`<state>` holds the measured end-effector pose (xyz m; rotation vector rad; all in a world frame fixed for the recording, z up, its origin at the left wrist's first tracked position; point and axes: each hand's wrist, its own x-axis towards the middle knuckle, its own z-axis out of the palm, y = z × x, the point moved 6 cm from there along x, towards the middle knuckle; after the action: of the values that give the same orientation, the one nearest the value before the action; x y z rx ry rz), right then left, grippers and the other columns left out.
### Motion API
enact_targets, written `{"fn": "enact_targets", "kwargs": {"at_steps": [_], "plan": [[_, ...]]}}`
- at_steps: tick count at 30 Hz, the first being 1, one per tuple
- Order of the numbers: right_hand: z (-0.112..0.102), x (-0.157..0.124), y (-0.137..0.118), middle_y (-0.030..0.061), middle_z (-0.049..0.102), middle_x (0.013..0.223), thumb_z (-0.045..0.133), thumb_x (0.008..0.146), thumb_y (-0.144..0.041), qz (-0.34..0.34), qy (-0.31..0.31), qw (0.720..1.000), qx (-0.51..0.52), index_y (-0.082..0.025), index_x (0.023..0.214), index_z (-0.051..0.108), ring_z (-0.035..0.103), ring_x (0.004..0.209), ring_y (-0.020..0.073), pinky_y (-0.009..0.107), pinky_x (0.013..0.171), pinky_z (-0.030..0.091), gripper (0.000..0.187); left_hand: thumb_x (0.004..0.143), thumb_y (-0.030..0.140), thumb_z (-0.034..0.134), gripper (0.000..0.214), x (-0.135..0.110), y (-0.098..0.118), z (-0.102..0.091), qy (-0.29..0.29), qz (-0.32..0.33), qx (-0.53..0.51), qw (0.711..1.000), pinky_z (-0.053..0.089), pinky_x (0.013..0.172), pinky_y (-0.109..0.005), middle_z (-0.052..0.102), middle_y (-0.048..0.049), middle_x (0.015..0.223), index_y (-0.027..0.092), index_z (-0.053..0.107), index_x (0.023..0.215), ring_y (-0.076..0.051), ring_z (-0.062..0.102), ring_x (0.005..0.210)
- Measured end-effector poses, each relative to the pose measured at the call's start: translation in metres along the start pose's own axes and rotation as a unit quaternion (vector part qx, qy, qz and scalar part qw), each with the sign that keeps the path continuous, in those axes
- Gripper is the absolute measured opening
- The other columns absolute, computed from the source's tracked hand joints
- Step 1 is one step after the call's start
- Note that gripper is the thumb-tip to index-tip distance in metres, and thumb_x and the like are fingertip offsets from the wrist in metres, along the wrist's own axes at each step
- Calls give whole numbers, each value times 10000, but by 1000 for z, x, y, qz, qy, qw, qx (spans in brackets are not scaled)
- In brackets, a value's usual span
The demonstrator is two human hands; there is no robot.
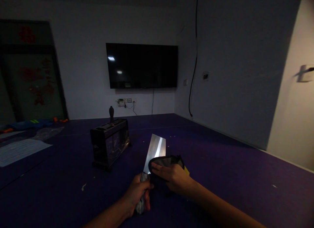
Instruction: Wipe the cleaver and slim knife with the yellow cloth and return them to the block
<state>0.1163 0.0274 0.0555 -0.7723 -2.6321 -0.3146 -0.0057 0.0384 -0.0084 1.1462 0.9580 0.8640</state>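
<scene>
My left hand (138, 192) is closed round the handle of a cleaver (156, 150), whose broad steel blade points up and away from me. My right hand (174, 177) is closed on a dark cloth (165, 161) with a yellow edge, pressing it against the lower right side of the blade. Both hands are low in the middle of the view, above a dark purple surface (220, 175).
A dark knife block (109, 143) with one handle sticking up stands left of the blade. White papers (19, 149) lie at far left. A black television (142, 66) hangs on the far wall, and a black cable (195, 64) runs down the right wall.
</scene>
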Motion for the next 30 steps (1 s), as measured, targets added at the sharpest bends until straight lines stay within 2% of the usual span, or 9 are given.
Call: {"fn": "enact_targets", "kwargs": {"at_steps": [4, 10, 15, 23, 30], "plan": [[0, 0, -5, 63, 393, 1334, 380, 631, -54, -26, 7, 1000, -14, -181, 1266, 441, 628, 831, 159, 265, 693, 494, 650, 627, 350, 559, 262, -1, 0, 1, -3, 0, -1, 1000, 273, 276, -167, 418, 92, 351, 196, 420, 789, -114, 415, 228], [-2, 1, 1, 38, 379, 1344, 370, 619, -44, 0, 3, 1000, -4, -192, 1266, 438, 581, 979, 160, 248, 741, 487, 668, 624, 276, 503, 204, -2, 1, 2, -5, -2, 5, 1000, 271, 274, -169, 407, 97, 338, 201, 402, 786, -122, 412, 222], [-8, -2, 22, 8, 388, 1338, 385, 648, -30, 88, 45, 995, -2, -239, 1274, 427, 527, 1067, 155, 257, 859, 447, 662, 628, 282, 519, 210, -4, 2, 4, -33, -2, 9, 999, 270, 279, -166, 397, 104, 343, 202, 397, 780, -116, 409, 221], [-15, -16, 65, -4, 334, 1369, 394, 671, -22, 248, 82, 961, -87, -264, 1301, 373, 541, 1049, 181, 292, 808, 489, 675, 601, 260, 537, 200, -7, 7, 11, -94, -14, 28, 995, 246, 260, -156, 392, 95, 323, 203, 386, 720, -118, 418, 232], [-19, -23, 76, 20, 333, 1373, 374, 695, -21, 276, 114, 950, -88, -238, 1316, 344, 553, 1033, 186, 316, 819, 488, 659, 600, 262, 542, 225, -8, 5, 13, -96, -23, 41, 994, 260, 263, -159, 404, 98, 339, 200, 388, 753, -122, 432, 240]]}}
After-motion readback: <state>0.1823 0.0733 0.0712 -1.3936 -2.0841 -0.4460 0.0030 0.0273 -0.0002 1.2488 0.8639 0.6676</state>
